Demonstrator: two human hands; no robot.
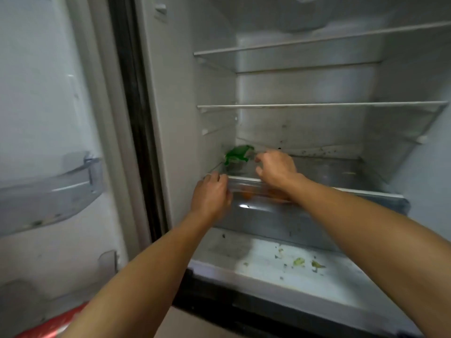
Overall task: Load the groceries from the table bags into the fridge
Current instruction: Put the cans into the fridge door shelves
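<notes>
The bunch of green leafy vegetable (pixel 238 154) lies at the back left of the fridge's lowest glass shelf (pixel 324 172), close to the left wall. Our right hand (pixel 277 167) hovers over that shelf just to the right of the greens. Its fingers (pixel 260 158) are half curled and point toward the leaves, and nothing shows between them. The blur keeps us from telling whether the fingertips touch the greens.

Directly under the shelf sits a clear plastic crisper drawer (pixel 280 215). Some small round orange produce (pixel 247 195) shows through its front, though it is too blurred for us to name. Our left hand (pixel 211 193) is at the drawer's top left corner, with its fingers curled over the rim and the thumb against the clear front, gripping it.

Higher up, two more glass shelves with white front trims span the white fridge interior (pixel 175 106), a middle one (pixel 317 105) and an upper one (pixel 292 42). A pale rounded shape stands above the upper shelf, too blurred to identify.

Below the drawer, the white fridge floor carries scattered pale green vegetable scraps (pixel 299 261) and dark specks.

To the left the white fridge door (pixel 36 93) stands open, with a clear plastic door bin (pixel 48 189) mounted on it. A shiny red object (pixel 56 323) shows at the bottom left corner.
</notes>
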